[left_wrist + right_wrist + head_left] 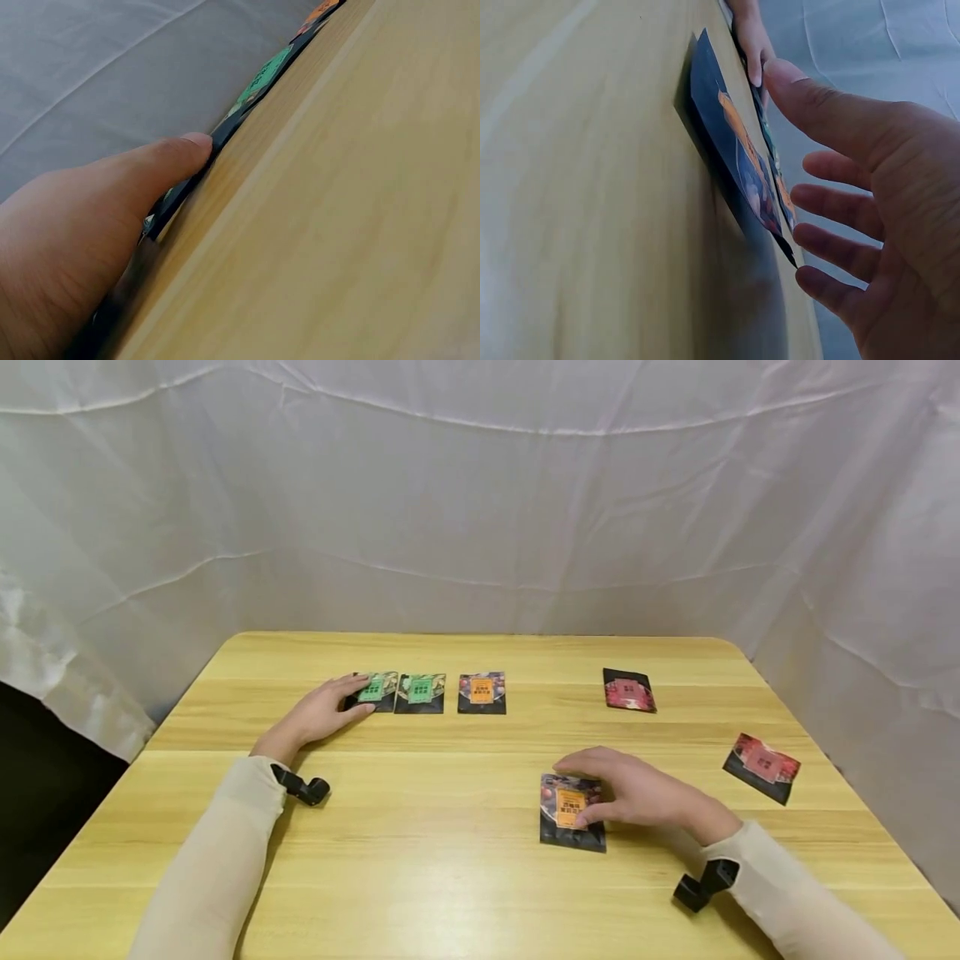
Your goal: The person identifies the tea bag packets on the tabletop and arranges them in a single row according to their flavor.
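My left hand (322, 710) lies at the left end of a back row of flat packets, fingers and thumb resting over a green-labelled packet (379, 697). Beside that one is a second green-labelled packet (420, 695), then an orange-labelled packet (482, 693) after a small gap. Nearer the front, my right hand (637, 789) hovers over the right side of another orange-labelled packet (564, 835). The right wrist view shows this black packet (712, 82) with a gap between it and the thumb; the fingers are spread and loosely bent, gripping nothing.
A red-labelled packet (628, 693) lies at the back right of the wooden table (420, 877). Another red-labelled packet (761, 767) lies tilted near the right edge. White cloth (510, 502) hangs behind the table and along its sides.
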Tool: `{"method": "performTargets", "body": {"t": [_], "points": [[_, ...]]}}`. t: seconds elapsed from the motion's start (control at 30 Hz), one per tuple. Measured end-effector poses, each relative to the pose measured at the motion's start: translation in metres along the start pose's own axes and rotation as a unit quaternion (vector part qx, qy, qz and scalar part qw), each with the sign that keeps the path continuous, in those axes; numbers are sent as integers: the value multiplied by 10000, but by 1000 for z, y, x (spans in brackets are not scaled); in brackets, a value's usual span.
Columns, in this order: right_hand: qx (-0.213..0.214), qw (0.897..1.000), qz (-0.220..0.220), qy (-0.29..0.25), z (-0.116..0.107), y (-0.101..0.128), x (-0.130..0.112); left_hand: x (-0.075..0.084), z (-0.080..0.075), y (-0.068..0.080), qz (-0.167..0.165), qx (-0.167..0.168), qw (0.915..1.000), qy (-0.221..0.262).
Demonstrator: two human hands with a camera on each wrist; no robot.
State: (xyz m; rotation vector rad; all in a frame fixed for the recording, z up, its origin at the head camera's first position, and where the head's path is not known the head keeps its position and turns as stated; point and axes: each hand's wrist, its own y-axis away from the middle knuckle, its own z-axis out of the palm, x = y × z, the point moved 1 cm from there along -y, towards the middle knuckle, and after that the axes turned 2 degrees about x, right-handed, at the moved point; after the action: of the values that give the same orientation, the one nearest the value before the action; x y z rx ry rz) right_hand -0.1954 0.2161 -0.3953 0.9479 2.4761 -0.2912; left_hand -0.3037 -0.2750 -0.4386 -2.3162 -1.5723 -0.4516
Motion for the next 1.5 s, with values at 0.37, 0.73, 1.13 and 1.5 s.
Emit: {"method": "performTargets", "body": {"t": [0.37, 0.73, 1.13, 1.5], "points": [[-102, 9995, -167, 242, 10, -3, -2, -1, 0, 2, -55, -24, 10000, 15], [-116, 9977, -247, 615, 7, -3, -9, 1, -1, 2, -33, 1, 10000, 67], [-222, 9977, -79, 642, 13, -3, -4, 3, -1, 2, -54, -25, 10000, 10], [297, 9942, -109, 1032, 11, -4, 4, 3, -2, 2, -69, -36, 9999, 115]]}}
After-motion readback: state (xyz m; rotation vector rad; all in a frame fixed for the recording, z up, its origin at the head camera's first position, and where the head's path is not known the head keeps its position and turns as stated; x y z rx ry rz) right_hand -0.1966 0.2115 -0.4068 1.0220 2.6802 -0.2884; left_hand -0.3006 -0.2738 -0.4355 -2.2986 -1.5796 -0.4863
